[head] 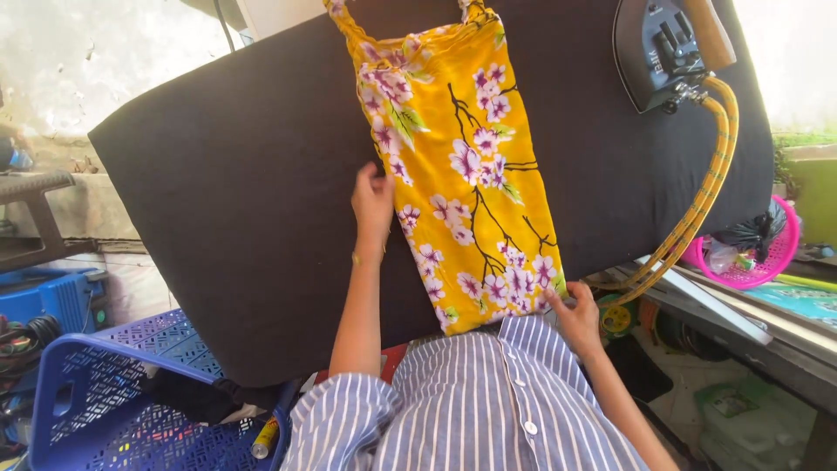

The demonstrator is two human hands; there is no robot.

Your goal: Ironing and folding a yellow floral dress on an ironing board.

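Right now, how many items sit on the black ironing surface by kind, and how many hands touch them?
Yellow floral garment: 1
Iron: 1
Left hand on the garment's edge: 1
Right hand at the garment's lower corner: 1
Total: 4

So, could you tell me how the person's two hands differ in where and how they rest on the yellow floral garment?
The left hand lies midway along the yellow floral garment's left edge, fingers curled at the fabric, while the right hand pinches its lower right corner at the near edge of the black ironing pad. The left arm reaches farther out; the right hand stays close to the body. Both touch the garment's edges.
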